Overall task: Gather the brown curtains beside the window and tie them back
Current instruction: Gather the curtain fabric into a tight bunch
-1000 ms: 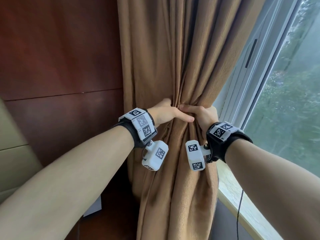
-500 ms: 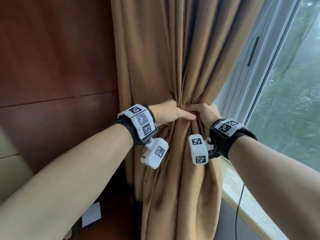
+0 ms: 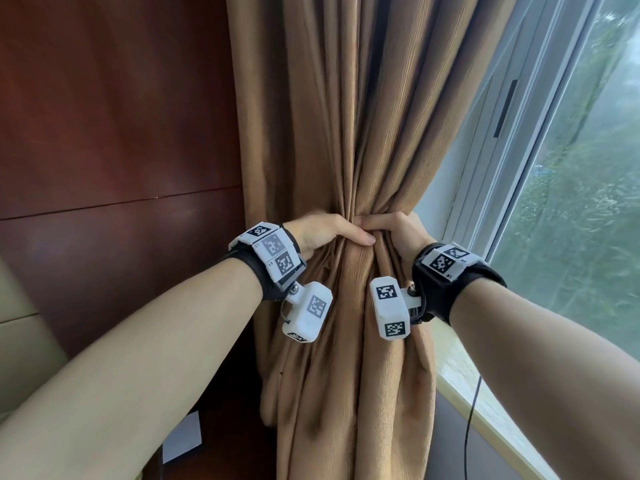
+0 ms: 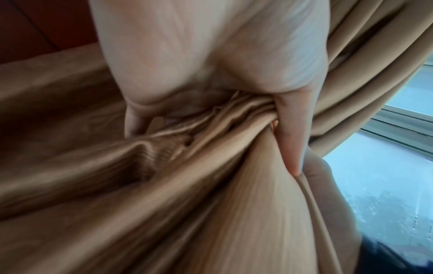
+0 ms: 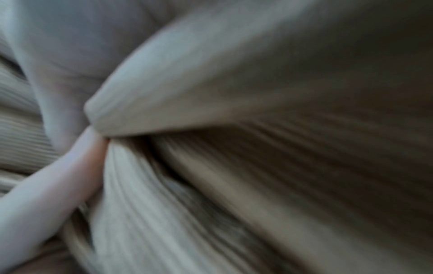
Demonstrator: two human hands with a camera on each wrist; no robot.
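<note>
Brown curtains point(image 3: 332, 133) bunched, ribbed; left hand point(image 3: 322, 232), right hand point(image 3: 401, 230) cinch waist

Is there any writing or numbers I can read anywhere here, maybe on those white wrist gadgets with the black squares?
No readable words or numbers anywhere.
Left wristband: black-and-white square code patterns only; tiny marks beside them are too small to read.
Right wristband: the same.
White paper by the wall: blank as far as visible.

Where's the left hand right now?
Head view: left hand grips the gathered brown curtain at its pinched waist, thumb tip touching the right hand, window to the right.
</note>
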